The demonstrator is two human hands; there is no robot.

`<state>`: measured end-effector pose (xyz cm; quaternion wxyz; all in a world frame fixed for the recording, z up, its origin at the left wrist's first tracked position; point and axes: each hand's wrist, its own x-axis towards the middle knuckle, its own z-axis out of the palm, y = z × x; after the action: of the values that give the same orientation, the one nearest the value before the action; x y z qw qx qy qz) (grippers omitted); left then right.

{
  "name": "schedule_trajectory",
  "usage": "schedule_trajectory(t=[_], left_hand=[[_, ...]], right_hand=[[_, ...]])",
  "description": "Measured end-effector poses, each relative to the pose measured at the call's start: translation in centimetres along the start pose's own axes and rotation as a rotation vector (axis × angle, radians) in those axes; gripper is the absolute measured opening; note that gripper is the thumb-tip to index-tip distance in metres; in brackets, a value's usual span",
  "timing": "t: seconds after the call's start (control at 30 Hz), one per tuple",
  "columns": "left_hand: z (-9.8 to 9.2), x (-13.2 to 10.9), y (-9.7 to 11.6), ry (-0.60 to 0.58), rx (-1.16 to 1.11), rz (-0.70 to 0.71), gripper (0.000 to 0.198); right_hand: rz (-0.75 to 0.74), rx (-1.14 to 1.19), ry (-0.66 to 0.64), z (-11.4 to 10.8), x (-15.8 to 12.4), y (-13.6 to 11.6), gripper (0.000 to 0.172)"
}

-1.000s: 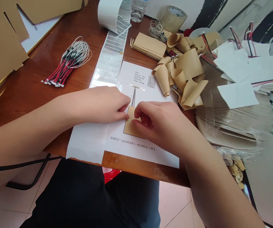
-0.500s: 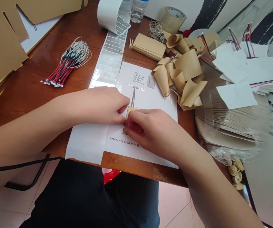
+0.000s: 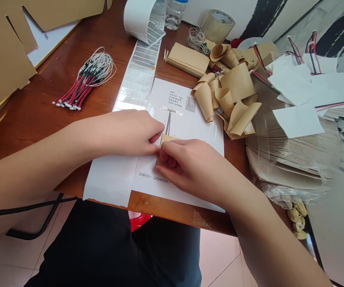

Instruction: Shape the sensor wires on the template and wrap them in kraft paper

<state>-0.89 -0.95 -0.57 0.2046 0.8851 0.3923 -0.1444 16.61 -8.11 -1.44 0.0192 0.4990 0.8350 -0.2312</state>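
"Position of the brown card point(image 3: 168, 138)?"

"On my feed it lies on the printed sheet point(image 3: 186, 123), a little in from the front edge of the surface point(image 3: 172, 209). I only get a strip along its far side; the right hand point(image 3: 186, 161) covers most of the rest."

"Which hand is nearer?"

"Neither by much, as I see it. The right comes over the front edge, toward the right corner, and sits on top of the card. The left hand point(image 3: 138, 131) reaches across from the left, its thumb tip at the card's left side."

"Spread or closed?"

"Both narrow. The right's fingers are curled; I can't tell whether they pinch the card or only rest over it. The left's are tucked under, and I can't tell if they hold anything."

"Long axis?"

"Too covered for me to say. I'd judge that left side to be what counts: the left thumb and right fingertips meet there. Bundled wires point(image 3: 88, 77), toward the far left corner, lie well apart."
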Motion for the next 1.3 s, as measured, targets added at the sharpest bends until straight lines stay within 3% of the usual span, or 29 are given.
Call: schedule_trajectory(t=[0.73,0.93,1.1,1.3], left_hand=[[0.0,0.1,0.0,-0.008,-0.01,-0.01,0.032],[0.0,0.1,-0.1,-0.012,-0.005,-0.005,0.027],[0.1,0.1,-0.2,0.001,-0.018,0.004,0.025],[0.0,0.1,-0.1,-0.009,-0.003,-0.012,0.025]], right_hand=[[-0.054,0.012,0.019,0.2,-0.2,0.3,0.013],[-0.11,-0.091,0.063,0.7,-0.2,-0.1,0.014],[-0.057,-0.239,0.059,1.0,-0.3,-0.9,0.019],[-0.006,-0.289,-0.031,1.1,0.1,-1.5,0.018]])
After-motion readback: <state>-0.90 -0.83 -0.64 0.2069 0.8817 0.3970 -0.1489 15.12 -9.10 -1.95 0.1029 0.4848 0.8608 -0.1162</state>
